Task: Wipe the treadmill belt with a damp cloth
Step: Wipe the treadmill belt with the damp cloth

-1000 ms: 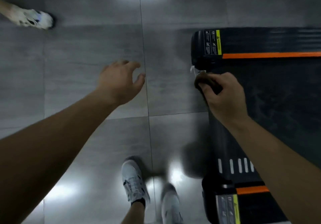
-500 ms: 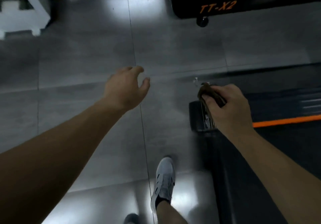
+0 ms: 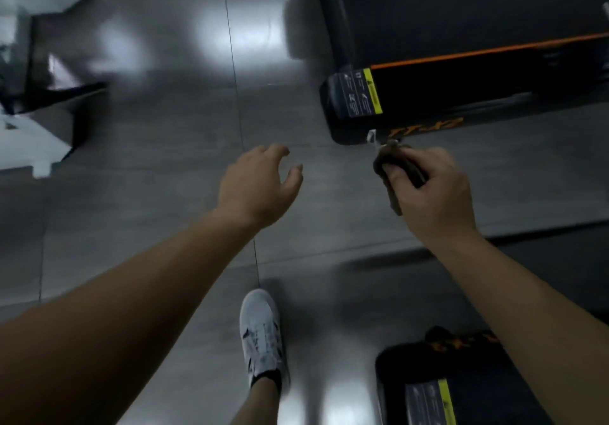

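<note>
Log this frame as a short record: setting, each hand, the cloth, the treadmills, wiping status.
setting: grey tiled floor, dim and partly blurred
left hand: left hand relaxed, holds nothing, over the floor
right hand: right hand grips the cloth
cloth: brown cloth, bunched, white tag sticking out
far treadmill: far treadmill at upper right, black with an orange stripe
near treadmill: near treadmill at lower right, partly behind the right forearm
feet: one white shoe on the floor
wiping status: cloth held between the treadmills, on neither belt

Right hand (image 3: 435,190) gripping brown cloth (image 3: 395,164) over grey tiled floor (image 3: 164,147), left hand (image 3: 260,184) loosely spread, two treadmills (image 3: 461,94) nearby
</note>
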A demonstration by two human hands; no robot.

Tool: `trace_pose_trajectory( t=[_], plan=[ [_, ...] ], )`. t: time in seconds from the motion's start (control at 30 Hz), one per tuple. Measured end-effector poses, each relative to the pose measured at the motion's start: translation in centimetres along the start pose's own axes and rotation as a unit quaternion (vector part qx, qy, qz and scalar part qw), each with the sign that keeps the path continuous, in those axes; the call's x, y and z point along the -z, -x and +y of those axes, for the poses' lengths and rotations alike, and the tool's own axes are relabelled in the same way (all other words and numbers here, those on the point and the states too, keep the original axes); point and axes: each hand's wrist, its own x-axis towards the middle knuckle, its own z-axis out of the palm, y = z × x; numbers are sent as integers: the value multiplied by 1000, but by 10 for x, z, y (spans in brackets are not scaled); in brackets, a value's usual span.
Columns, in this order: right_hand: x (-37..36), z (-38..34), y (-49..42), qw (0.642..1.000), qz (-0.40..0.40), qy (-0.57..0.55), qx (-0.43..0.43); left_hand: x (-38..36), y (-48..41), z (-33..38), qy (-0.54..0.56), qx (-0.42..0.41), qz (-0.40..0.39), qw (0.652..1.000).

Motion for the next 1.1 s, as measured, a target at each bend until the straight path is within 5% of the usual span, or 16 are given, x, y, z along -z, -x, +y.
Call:
trace_pose_trajectory(
  t=[0.23,0.77,1.1],
  plan=[
    [-19,17,-139,1000,15,-26,-3,4,-142,19,20,6,-12,1000],
    [-92,66,-486,993,-89,-75,-24,-19,-438,48,126,90,19,988],
    [-202,47,-698,988,-56,13,145,-43,-612,36,317,117,86,937]
  ],
)
